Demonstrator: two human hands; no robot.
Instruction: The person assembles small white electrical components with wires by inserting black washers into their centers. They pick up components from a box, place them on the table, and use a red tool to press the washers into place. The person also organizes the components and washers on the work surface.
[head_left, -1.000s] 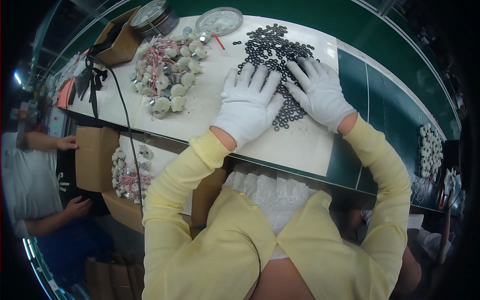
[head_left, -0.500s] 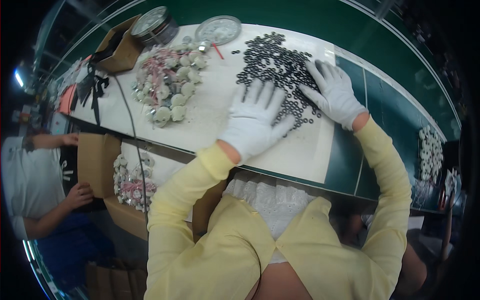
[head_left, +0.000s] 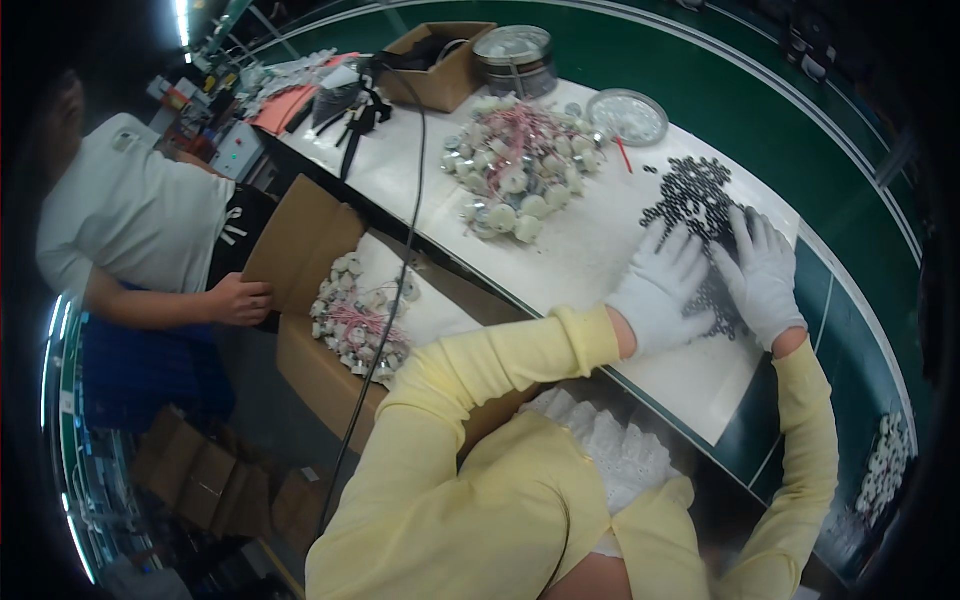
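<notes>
A spread of small black rings (head_left: 690, 188) lies on the white tabletop (head_left: 590, 275). My left hand (head_left: 660, 290), in a white glove, rests flat at the near left side of the rings, its fingers spread. My right hand (head_left: 768, 280), gloved the same way, touches the right side of the spread with its fingers apart. Some rings show between the two hands; others are hidden under the fingers. Neither hand grips anything.
Left of the rings sits a heap of round whitish parts with pink wires (head_left: 520, 165). Behind it stand a cardboard box (head_left: 440, 65), a round tin (head_left: 515, 60) and a clear lid (head_left: 628, 117). A co-worker's hand (head_left: 240, 300) holds an open carton (head_left: 300, 235). A black cable (head_left: 408, 245) hangs across.
The view has turned left, so the table appears farther right and more of the co-worker shows. My hands have come closer together, and the rings lie in a narrower cluster.
</notes>
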